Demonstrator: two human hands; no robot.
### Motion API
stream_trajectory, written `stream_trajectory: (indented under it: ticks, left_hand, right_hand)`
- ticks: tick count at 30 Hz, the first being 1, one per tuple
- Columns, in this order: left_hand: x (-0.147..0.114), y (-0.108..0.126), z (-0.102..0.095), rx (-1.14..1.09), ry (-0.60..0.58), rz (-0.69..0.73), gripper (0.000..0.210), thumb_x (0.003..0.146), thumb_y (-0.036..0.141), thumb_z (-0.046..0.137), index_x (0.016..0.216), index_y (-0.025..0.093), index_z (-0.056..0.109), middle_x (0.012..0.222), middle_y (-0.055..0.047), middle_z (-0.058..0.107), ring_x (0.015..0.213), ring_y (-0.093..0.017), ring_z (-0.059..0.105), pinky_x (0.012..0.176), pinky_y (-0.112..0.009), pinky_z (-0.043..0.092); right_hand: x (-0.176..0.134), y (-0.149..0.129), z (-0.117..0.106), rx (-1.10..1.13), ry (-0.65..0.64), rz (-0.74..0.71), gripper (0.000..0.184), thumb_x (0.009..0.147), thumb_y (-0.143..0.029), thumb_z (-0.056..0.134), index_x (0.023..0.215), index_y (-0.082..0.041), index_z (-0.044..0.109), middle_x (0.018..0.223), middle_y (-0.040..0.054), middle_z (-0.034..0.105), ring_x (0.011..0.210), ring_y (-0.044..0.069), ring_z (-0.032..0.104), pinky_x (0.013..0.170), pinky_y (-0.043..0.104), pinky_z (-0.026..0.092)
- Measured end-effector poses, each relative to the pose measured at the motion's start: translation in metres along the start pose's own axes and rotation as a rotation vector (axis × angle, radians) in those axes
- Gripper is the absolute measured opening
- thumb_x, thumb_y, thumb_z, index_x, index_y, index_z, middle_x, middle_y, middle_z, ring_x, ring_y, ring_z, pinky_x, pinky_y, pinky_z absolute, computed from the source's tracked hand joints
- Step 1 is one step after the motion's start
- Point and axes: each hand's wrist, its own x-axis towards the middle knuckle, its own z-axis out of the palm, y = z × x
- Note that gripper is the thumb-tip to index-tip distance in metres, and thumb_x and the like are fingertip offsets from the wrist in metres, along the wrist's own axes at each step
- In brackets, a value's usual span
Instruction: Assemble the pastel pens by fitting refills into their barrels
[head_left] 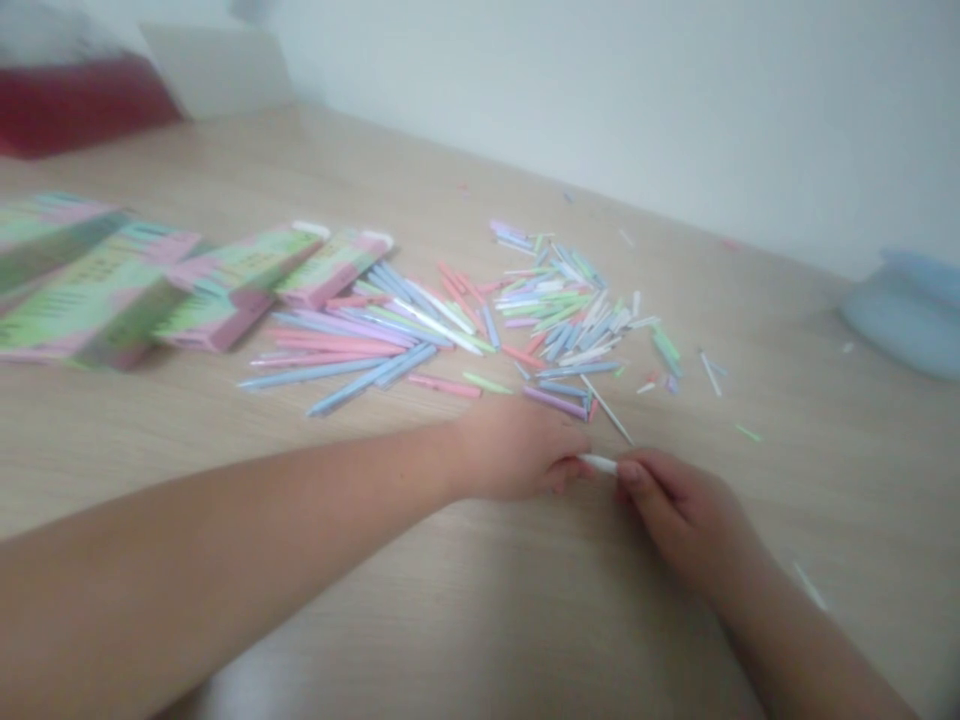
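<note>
My left hand (521, 450) and my right hand (686, 515) meet low over the table, with fingers closed. Between them is a slim white pen-like piece (598, 462), pinched at one end by each hand. Its ends are hidden in the fingers. A thin grey stick (609, 410) reaches up from beside my right fingertips; I cannot tell whether they touch it. Just beyond my left hand lie a purple stick (555, 402) and a heap of short pastel pieces (562, 300). Longer pink, blue and purple pen-like sticks (345, 345) are piled to its left.
Several pink-and-green printed boxes (247, 280) lie at the left. A red object (82, 100) and a pale panel (217, 70) stand at the back left. A light-blue item (907, 315) sits at the right by the wall. Small scraps lie scattered on the wooden table (450, 620).
</note>
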Motion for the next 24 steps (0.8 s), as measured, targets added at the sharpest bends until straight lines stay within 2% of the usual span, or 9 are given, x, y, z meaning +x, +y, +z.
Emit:
stream_trajectory:
  ticks: [2,4,9,12,15,18,20,22,24]
  left_hand:
    - [0.000,0.000,0.000,-0.015,-0.002,-0.017,0.030,0.103,0.043,0.049,0.094,0.023,0.069,0.097,-0.003,0.074,0.085,-0.022,0.070,0.060,-0.031,0.042]
    - [0.000,-0.001,-0.001,-0.037,0.011,-0.034,0.029,0.103,0.043,0.049,0.093,0.023,0.069,0.097,-0.002,0.074,0.083,-0.021,0.069,0.060,-0.030,0.042]
    - [-0.001,-0.002,-0.001,-0.051,0.019,-0.040,0.028,0.102,0.043,0.054,0.092,0.023,0.071,0.094,-0.002,0.073,0.082,-0.020,0.069,0.061,-0.030,0.043]
    - [-0.001,-0.002,-0.002,-0.059,0.020,-0.010,0.029,0.102,0.044,0.054,0.091,0.023,0.071,0.094,-0.002,0.073,0.083,-0.019,0.068,0.063,-0.030,0.043]
    - [-0.001,-0.001,-0.002,-0.073,0.008,0.028,0.032,0.103,0.045,0.051,0.091,0.023,0.070,0.095,-0.002,0.072,0.086,-0.019,0.068,0.065,-0.030,0.043]
    - [-0.001,-0.002,-0.002,-0.074,-0.001,0.030,0.030,0.103,0.043,0.051,0.094,0.022,0.071,0.093,-0.002,0.072,0.086,-0.019,0.068,0.065,-0.029,0.042]
    - [-0.001,-0.003,-0.001,-0.084,0.016,0.030,0.027,0.103,0.041,0.053,0.094,0.023,0.071,0.093,-0.002,0.072,0.084,-0.019,0.067,0.065,-0.030,0.042]
    - [-0.002,-0.004,0.000,-0.103,0.039,0.038,0.027,0.103,0.040,0.054,0.092,0.023,0.071,0.095,-0.002,0.072,0.083,-0.019,0.067,0.065,-0.030,0.043]
    - [-0.002,-0.005,0.001,-0.115,0.055,0.040,0.028,0.103,0.041,0.053,0.092,0.023,0.071,0.096,-0.002,0.072,0.085,-0.019,0.067,0.066,-0.031,0.044]
  right_hand:
    - [-0.001,0.004,0.003,0.075,0.082,0.004,0.021,0.097,-0.045,0.061,0.103,-0.025,0.066,0.084,0.0027,0.073,0.072,0.021,0.070,0.060,0.031,0.053]
    - [-0.002,0.008,0.004,0.142,0.125,-0.025,0.028,0.092,-0.041,0.071,0.113,-0.026,0.062,0.095,0.0038,0.072,0.076,0.021,0.070,0.064,0.031,0.057]
    - [-0.004,0.011,-0.001,0.027,0.116,-0.138,0.014,0.094,-0.030,0.067,0.107,-0.026,0.065,0.095,0.0047,0.070,0.084,0.022,0.069,0.073,0.035,0.058]
    - [-0.006,0.009,-0.002,0.053,0.143,-0.093,0.027,0.097,-0.033,0.064,0.123,-0.029,0.064,0.096,0.0036,0.074,0.081,0.022,0.072,0.069,0.034,0.058]
    - [-0.008,0.004,-0.001,0.143,0.123,-0.032,0.030,0.103,-0.035,0.054,0.133,-0.032,0.059,0.078,-0.0012,0.073,0.065,0.019,0.071,0.061,0.031,0.057]
    - [-0.008,0.001,0.000,0.193,0.081,-0.009,0.028,0.105,-0.037,0.051,0.132,-0.032,0.058,0.072,-0.0020,0.071,0.062,0.018,0.070,0.059,0.030,0.056]
    - [-0.008,0.002,0.001,0.203,0.108,-0.032,0.027,0.101,-0.038,0.059,0.127,-0.030,0.057,0.088,0.0017,0.074,0.072,0.019,0.072,0.062,0.030,0.058]
    - [-0.007,0.005,0.001,0.199,0.152,-0.076,0.029,0.095,-0.036,0.068,0.121,-0.028,0.057,0.105,0.0051,0.070,0.082,0.020,0.071,0.068,0.032,0.060]
    - [-0.007,0.010,0.002,0.174,0.169,-0.115,0.027,0.093,-0.030,0.070,0.117,-0.027,0.057,0.107,0.0057,0.066,0.086,0.020,0.069,0.074,0.034,0.061]
